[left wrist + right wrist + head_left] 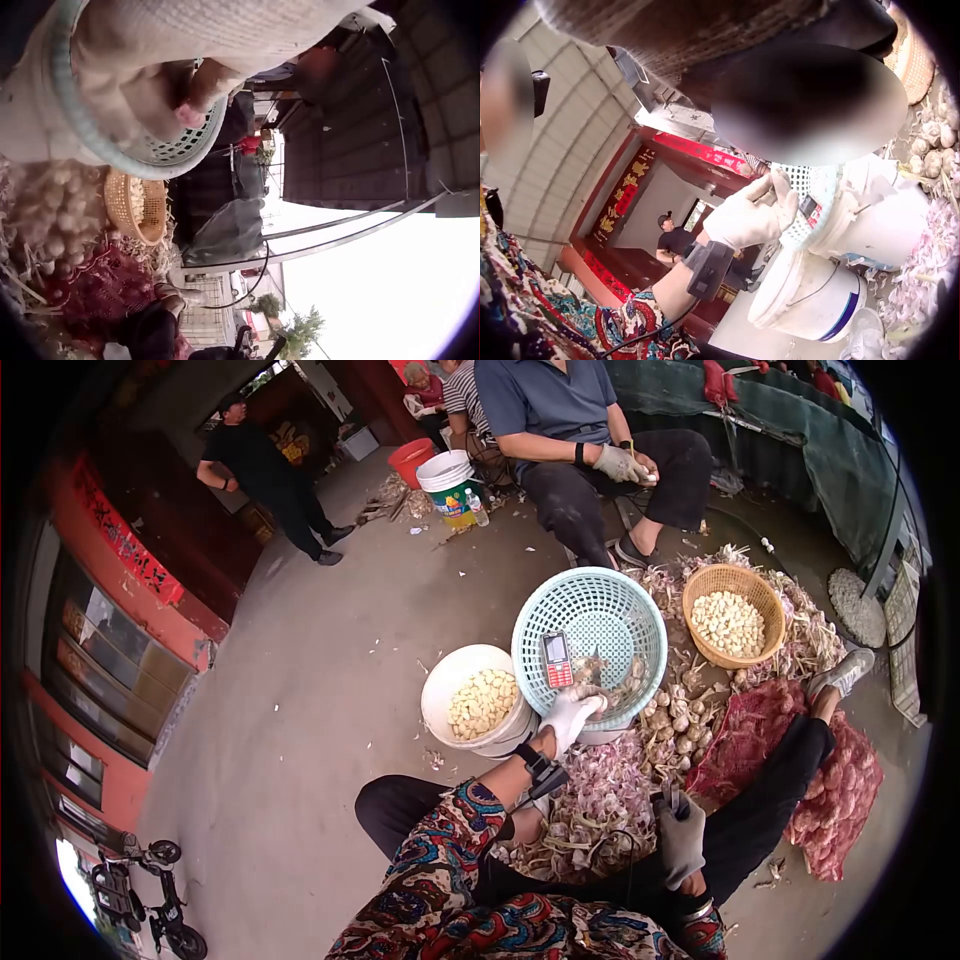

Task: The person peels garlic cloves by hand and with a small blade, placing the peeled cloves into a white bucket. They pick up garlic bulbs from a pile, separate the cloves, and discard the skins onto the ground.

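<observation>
My left hand (pixel 572 718), in a white glove with bare fingertips, reaches over the near rim of a light blue plastic basket (pixel 640 600). Its fingers bend inward; whether something is between them I cannot tell. In the left wrist view the hand (pixel 150 60) hangs over the same basket's rim. A red-and-black keypad phone (pixel 557 660) lies in the basket, beside some garlic (pixel 590 669). Lower right, my grey-gloved right hand (pixel 682 842) grips a dark tool (pixel 657 801) above the peelings. In the right wrist view its dark end (pixel 874 26) shows beside the glove.
White buckets stand left of and under the basket, one with peeled garlic cloves (pixel 482 705). An orange basket (pixel 765 595) also holds cloves. Purple-white skins (pixel 600 785), whole garlic bulbs (pixel 680 725) and red net sacks (pixel 835 790) surround my legs. A seated person (pixel 560 420) works opposite.
</observation>
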Demonstrator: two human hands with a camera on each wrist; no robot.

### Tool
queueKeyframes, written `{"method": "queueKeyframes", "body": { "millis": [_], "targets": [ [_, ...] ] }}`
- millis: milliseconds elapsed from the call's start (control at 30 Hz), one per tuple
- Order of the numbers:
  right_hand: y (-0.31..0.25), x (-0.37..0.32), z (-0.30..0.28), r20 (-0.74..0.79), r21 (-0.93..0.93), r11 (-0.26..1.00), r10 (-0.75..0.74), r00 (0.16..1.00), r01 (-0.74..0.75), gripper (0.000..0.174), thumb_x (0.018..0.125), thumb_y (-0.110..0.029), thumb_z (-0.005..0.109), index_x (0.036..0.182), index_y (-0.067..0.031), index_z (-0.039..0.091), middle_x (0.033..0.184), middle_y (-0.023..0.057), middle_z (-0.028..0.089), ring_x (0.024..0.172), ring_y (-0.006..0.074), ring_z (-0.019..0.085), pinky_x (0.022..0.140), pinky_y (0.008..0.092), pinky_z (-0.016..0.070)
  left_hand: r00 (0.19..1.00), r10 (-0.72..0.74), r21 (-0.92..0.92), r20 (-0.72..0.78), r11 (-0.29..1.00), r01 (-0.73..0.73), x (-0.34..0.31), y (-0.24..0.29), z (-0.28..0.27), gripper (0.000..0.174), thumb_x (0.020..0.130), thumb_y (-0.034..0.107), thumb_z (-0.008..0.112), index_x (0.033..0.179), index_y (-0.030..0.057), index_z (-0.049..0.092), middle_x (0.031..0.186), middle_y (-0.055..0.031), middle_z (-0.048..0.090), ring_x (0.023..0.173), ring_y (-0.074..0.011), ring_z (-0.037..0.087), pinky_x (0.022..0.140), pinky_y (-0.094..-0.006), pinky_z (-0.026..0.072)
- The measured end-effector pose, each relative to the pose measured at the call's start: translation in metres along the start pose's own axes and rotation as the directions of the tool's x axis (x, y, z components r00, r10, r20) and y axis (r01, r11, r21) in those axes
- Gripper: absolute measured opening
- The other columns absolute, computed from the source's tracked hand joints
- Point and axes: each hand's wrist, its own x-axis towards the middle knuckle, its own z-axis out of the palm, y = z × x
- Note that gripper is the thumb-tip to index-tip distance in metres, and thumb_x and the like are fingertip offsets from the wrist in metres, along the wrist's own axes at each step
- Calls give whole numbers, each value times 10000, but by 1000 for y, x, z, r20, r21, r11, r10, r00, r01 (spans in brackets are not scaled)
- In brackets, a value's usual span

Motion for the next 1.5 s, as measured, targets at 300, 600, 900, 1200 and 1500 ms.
{"method": "queueKeyframes", "body": {
  "millis": [300,600,900,1200,1500],
  "targets": [
    [-66,-14,17,61,26,999,39,997,-41,128,972,-79,670,982,36,615,881,-46,589,803,22,475,705,210,427,919,-267,-621,289,679,393,-123,20,35,164,1044,133,543,1106,24,647,1079,-65,685,1033,-234,652,957,-410,540],
    [-68,-34,34,-33,-134,990,-58,998,53,225,968,-179,739,924,13,630,786,-81,508,728,19,403,616,210,369,990,-65,-194,129,977,90,-168,17,74,306,1014,74,608,1296,-42,634,1150,-84,720,1055,-129,683,920,-275,564],
    [-73,-44,27,140,-670,669,-314,939,323,201,872,-152,753,930,-66,581,716,133,601,638,317,623,602,391,501,994,23,56,105,998,-29,-177,9,64,260,993,-18,599,1243,-81,638,1113,-66,716,969,-96,669,876,-223,535],
    [-62,-31,25,152,14,1000,-10,988,8,160,946,-156,714,882,-35,632,711,-68,527,610,26,440,537,233,352,982,-69,131,177,990,46,-179,18,64,246,993,29,628,1229,-30,668,1073,-20,714,892,-49,639,763,-189,498],
    [-75,-24,6,26,-33,997,-66,997,67,209,968,-79,694,835,-21,543,773,-96,463,717,9,395,637,195,370,967,-88,-57,238,993,105,-168,12,50,270,1034,126,570,1239,-40,632,1098,-69,694,981,-155,672,942,-320,545]
  ]
}}
